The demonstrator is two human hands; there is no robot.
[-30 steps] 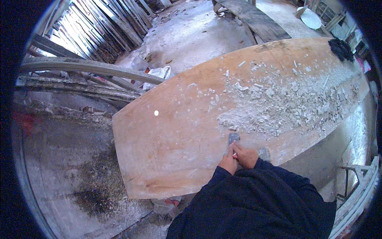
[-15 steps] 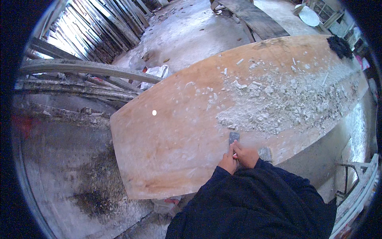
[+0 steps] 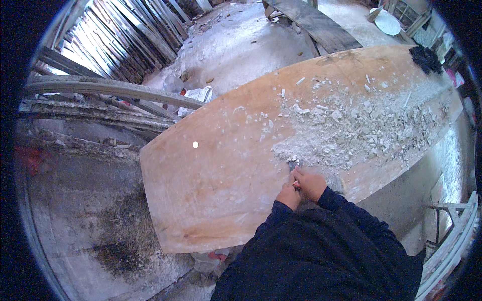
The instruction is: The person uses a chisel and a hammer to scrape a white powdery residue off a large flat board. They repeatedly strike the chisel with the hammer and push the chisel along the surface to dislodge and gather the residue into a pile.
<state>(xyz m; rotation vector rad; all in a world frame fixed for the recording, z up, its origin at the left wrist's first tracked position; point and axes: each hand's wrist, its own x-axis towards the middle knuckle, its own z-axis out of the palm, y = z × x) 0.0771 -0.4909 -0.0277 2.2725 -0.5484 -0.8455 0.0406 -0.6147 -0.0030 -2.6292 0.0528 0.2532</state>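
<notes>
A putty scraper [image 3: 292, 165] is clasped in two bare hands over the near side of a large tan wooden board [image 3: 216, 190]. Its red handle [image 3: 296, 185], mostly hidden, is enclosed by the curled fingers of the left hand [image 3: 288, 196] and by the right hand [image 3: 312, 184], which is pressed against the left; how each finger is placed cannot be told. The grey blade is pointed away from the body, and its tip is set at the near-left fringe of whitish crumbs and flakes [image 3: 361, 120], by which much of the board's right half is covered. A flat greyish piece [image 3: 335, 184] is partly hidden beside the right sleeve [image 3: 334, 199]. The barer left part is marked by a round white spot [image 3: 195, 145], and a black tangled bundle [image 3: 427, 60] is seen at the far right end. Beyond the board, a crumpled white bag [image 3: 202, 94] is seen near curved timbers [image 3: 110, 89]; its surface is too small and blurred for any lettering to be read.
</notes>
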